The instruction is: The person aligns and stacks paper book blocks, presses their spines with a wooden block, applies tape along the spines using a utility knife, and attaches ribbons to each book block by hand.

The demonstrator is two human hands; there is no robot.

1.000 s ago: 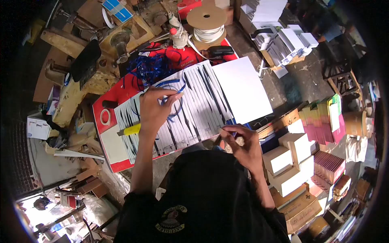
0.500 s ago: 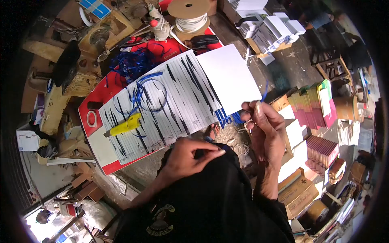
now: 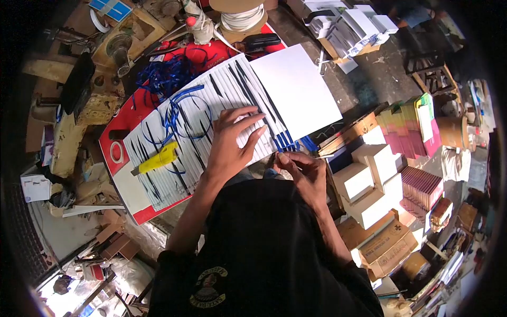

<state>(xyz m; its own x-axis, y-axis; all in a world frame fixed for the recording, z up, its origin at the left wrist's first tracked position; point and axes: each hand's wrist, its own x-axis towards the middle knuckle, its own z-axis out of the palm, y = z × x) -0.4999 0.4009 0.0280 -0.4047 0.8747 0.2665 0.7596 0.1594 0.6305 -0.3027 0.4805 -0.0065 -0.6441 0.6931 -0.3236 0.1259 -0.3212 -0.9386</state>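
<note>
A fanned row of white booklets (image 3: 211, 100) with dark gaps lies on the red table (image 3: 113, 127). My left hand (image 3: 232, 142) is over the booklets, its fingers apart and nothing seen between them. At the row's near right corner, my right hand (image 3: 302, 171) pinches the end of a blue ribbon (image 3: 280, 145), one of several sticking out there. A yellow cutter (image 3: 161, 158) and loose loops of blue ribbon (image 3: 174, 119) rest on the booklets. A plain white sheet (image 3: 296, 90) covers the right end of the row.
Behind the booklets are a blue ribbon tangle (image 3: 163, 76), a cord spool (image 3: 240, 21) and a black object (image 3: 260, 41). A tape roll (image 3: 116, 152) lies at the left. White boxes (image 3: 364, 185) and colourful stacks (image 3: 406, 127) stand at the right.
My left hand has moved from near my body up over the booklets and opened. The right hand has come down and left to the blue ribbon ends. The cutter stays on the booklets.
</note>
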